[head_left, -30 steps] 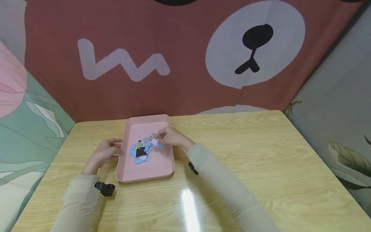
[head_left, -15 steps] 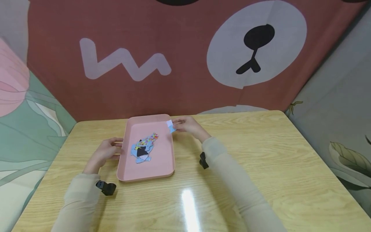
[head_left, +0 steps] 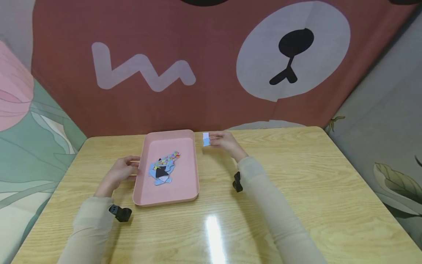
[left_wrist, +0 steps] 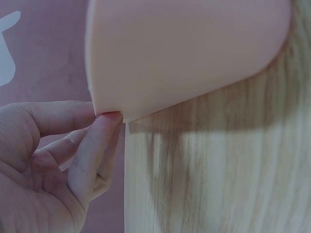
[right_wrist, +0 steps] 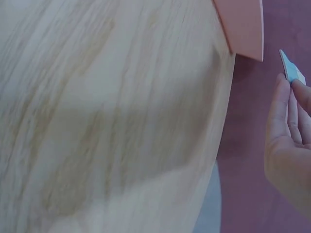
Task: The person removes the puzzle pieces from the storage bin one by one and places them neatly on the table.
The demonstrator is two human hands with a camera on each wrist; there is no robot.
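In the head view my right hand (head_left: 225,142) pinches a small flat white-and-light-blue piece (head_left: 206,140) above the table, just right of the pink tray (head_left: 184,189). The right wrist view shows that piece (right_wrist: 292,70) between the thumb and fingertips, near a wall of the tray (right_wrist: 247,26). My left hand (head_left: 120,171) stays at the tray's left side. From the left wrist, the thumb and fingers of this hand (left_wrist: 53,160) grip the edge of the tray (left_wrist: 184,53). Inside the tray lies a pile of flat, irregular pieces (head_left: 162,172), light blue, black, white and multicoloured, partly overlapping.
The wooden table (head_left: 313,183) extends right and forward of the tray. Behind its far edge hangs a red-brown cloth (head_left: 211,99) with a cartoon animal face. Black wrist cameras, such as the left one (head_left: 121,213), stick out from both sleeves.
My right hand has lifted the white-and-light-blue piece out of the tray and carried it right, past the tray's right wall. The left hand has stayed in place at the tray.
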